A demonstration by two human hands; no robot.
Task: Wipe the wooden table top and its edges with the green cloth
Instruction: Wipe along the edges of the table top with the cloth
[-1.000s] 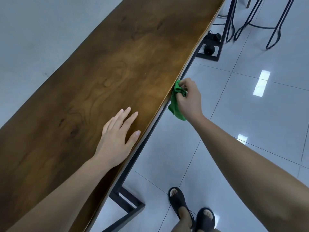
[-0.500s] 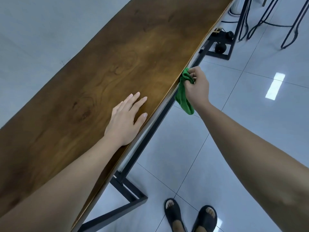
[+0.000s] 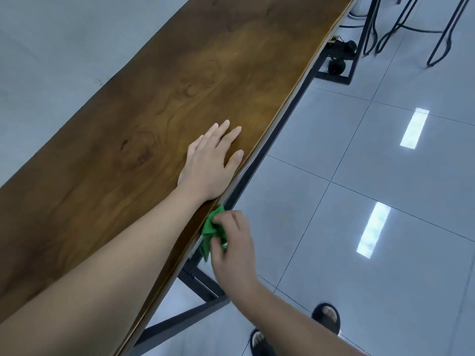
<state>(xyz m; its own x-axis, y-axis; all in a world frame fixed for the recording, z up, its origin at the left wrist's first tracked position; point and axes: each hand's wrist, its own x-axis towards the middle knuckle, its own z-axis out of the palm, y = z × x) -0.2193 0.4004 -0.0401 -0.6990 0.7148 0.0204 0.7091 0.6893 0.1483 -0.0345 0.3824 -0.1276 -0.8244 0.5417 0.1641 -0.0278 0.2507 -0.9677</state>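
A long wooden table top (image 3: 159, 106) runs diagonally from lower left to upper right. My left hand (image 3: 209, 163) lies flat on it near the right edge, fingers straight. My right hand (image 3: 231, 247) grips a bunched green cloth (image 3: 212, 228) and holds it against the table's right side edge, just below my left wrist. Part of the cloth is hidden behind my fingers.
A black metal table frame (image 3: 200, 281) runs under the right edge. Black wire stool legs (image 3: 442, 29) and a small black device (image 3: 336, 65) stand on the glossy tiled floor at the upper right. My feet in black sandals (image 3: 326, 317) are at the bottom.
My right hand has slid the green cloth back along the table's side edge toward me, from beyond my left hand to just behind it. My left hand stays flat on the top.
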